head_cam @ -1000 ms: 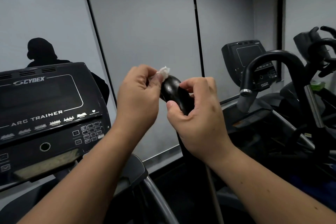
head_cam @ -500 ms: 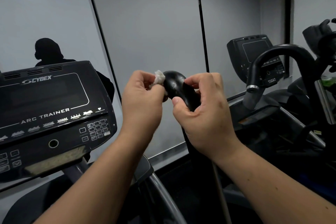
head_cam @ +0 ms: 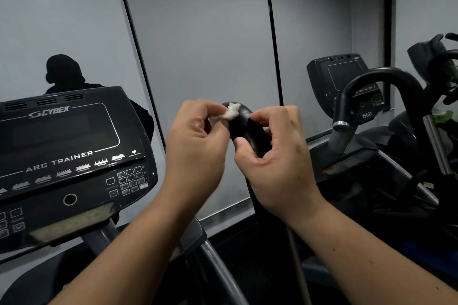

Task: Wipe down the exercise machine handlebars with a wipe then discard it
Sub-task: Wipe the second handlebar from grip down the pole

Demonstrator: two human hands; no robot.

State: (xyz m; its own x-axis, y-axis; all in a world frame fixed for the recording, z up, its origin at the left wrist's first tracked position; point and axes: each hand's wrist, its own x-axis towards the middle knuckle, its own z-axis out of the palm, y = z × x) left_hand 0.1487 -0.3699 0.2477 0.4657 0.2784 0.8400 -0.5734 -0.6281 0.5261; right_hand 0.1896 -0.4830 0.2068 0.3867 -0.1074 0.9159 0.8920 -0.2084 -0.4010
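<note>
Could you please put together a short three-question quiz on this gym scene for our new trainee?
1. True or false: the left hand pinches a white wipe against the black handlebar grip.
2. What does the right hand hold? A) the console keypad B) the handlebar grip C) a spray bottle
3. Fill in: the console on the left reads CYBEX and ARC ____.

Key: 1 true; 2 B; 3 TRAINER.
</note>
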